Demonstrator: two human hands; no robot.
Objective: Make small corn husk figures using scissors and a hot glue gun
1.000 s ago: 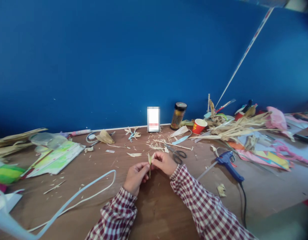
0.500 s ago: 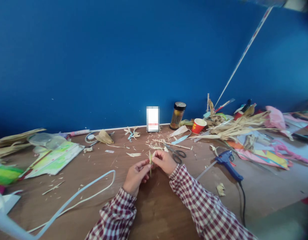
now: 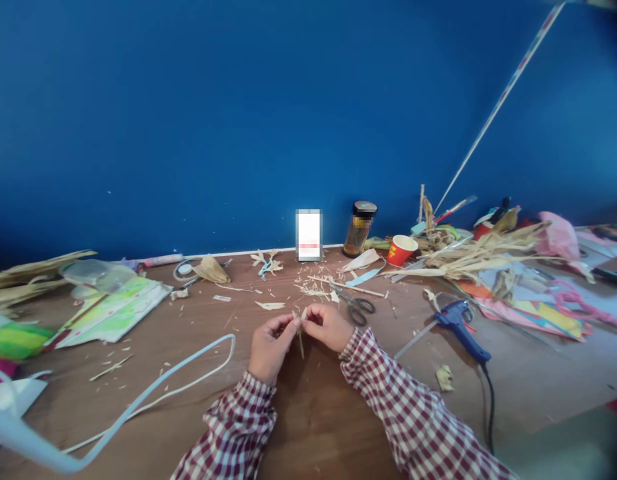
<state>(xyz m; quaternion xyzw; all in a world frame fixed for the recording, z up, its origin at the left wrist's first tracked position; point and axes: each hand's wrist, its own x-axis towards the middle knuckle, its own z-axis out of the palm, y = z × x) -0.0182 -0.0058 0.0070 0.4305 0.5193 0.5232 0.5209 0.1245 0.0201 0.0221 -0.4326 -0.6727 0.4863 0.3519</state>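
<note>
My left hand and my right hand meet over the middle of the brown table. Both are closed in a pinch on one thin, pale corn husk piece, whose narrow end hangs down between them. Its upper part is mostly covered by my fingertips. Just beyond my hands lie loose husk shreds and a flat husk scrap. Dark-handled scissors rest to the right of my right hand.
A blue glue gun with a black cord lies at right. Behind are a red paper cup, a dark-lidded bottle and a pile of dried husks. A white cable loops at left, near painted paper.
My left hand has shifted its fingertips up beside those of my right hand on the husk piece. The view has moved slightly.
</note>
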